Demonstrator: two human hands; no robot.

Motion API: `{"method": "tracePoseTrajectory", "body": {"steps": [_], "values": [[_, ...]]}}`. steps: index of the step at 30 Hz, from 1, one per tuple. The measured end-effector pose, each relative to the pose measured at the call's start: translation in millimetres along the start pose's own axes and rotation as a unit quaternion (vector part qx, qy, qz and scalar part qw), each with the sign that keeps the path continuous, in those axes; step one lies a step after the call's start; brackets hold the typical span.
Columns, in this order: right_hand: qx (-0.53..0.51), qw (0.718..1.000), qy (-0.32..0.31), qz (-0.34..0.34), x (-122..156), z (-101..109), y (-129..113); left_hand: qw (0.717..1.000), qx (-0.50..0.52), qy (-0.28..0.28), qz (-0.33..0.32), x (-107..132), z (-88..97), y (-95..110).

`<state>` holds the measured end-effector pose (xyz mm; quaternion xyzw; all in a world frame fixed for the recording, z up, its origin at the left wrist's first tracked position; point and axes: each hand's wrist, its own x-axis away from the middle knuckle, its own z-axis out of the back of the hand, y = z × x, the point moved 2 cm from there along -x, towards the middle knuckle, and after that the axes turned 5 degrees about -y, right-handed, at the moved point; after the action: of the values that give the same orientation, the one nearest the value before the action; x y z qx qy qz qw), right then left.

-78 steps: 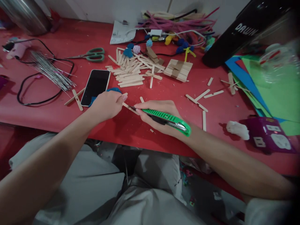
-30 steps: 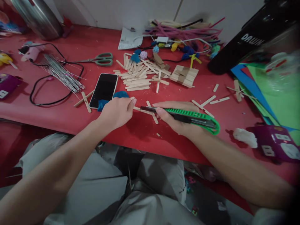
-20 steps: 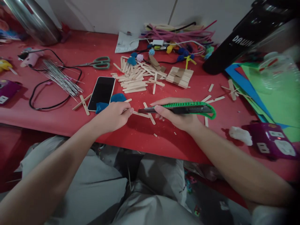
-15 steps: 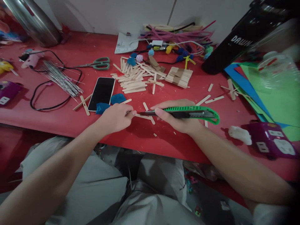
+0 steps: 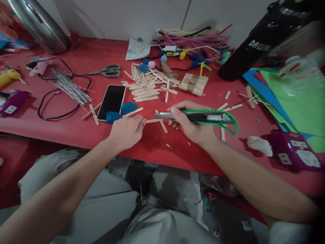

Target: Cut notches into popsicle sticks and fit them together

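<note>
My left hand pinches one end of a popsicle stick just above the red table. In my right hand is a green and black utility knife, its bare blade pointing left over the stick's far end. Whether the blade touches the stick I cannot tell. Another popsicle stick lies slanted beneath that end. Blue clay pieces and a phone lie beside my left hand. Small wood chips are scattered in front of my hands.
Behind my hands lie a pile of popsicle sticks, green-handled scissors and a bundle of thin wires. A black bottle leans at the right, near coloured paper and a purple power adapter. A steel flask stands back left.
The knife has turned so its blade shows broadside, slightly higher and clear of my left fingertips. The pinched stick now lies more level. My view has shifted slightly.
</note>
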<state>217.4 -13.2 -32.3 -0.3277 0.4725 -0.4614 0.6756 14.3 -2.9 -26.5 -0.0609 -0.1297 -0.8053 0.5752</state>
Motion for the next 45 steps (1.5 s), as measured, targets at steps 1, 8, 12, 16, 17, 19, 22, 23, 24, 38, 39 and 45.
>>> {"method": "tracePoseTrajectory", "body": {"steps": [1, 8, 12, 16, 17, 19, 22, 23, 24, 38, 39, 45], "values": [[0.003, 1.000, 0.008, 0.003, 0, 0, 1, 1.000, -0.003, -0.001, 0.000, 1, -0.4, 1], [0.006, 1.000, 0.022, 0.006, 0, 8, 1, 0.993, 0.116, -0.025, -0.005, 1, 5.5, -5], [0.040, 0.999, 0.020, 0.001, 2, 9, -6, 0.984, 0.174, -0.027, -0.015, 0, 7.4, -7], [0.060, 0.998, -0.011, 0.005, 6, 5, -18, 0.981, 0.190, -0.018, -0.024, 1, 5.7, -8], [0.060, 0.998, -0.018, 0.006, 6, 4, -20, 0.981, 0.192, -0.012, -0.028, 2, 5.6, -8], [0.057, 0.998, -0.024, 0.002, 8, 2, -25, 0.980, 0.194, -0.002, -0.037, 5, 5.9, -9], [0.081, 0.997, -0.011, -0.001, 10, -1, -30, 0.982, 0.187, 0.006, -0.027, 9, 6.9, -10], [0.093, 0.996, -0.010, 0.004, 11, -2, -31, 0.984, 0.176, 0.006, -0.017, 9, 7.1, -10], [0.101, 0.995, -0.013, 0.012, 11, -3, -31, 0.987, 0.162, 0.005, -0.004, 10, 7.1, -9], [0.136, 0.989, -0.052, 0.038, 11, -12, -38, 0.999, 0.025, 0.001, 0.035, 7, 1.6, -4], [0.140, 0.988, -0.055, 0.036, 11, -12, -38, 0.999, 0.023, 0.003, 0.038, 8, 1.5, -4], [0.151, 0.986, -0.057, 0.032, 11, -14, -35, 0.999, 0.026, 0.007, 0.038, 9, 0.8, -3]]}}
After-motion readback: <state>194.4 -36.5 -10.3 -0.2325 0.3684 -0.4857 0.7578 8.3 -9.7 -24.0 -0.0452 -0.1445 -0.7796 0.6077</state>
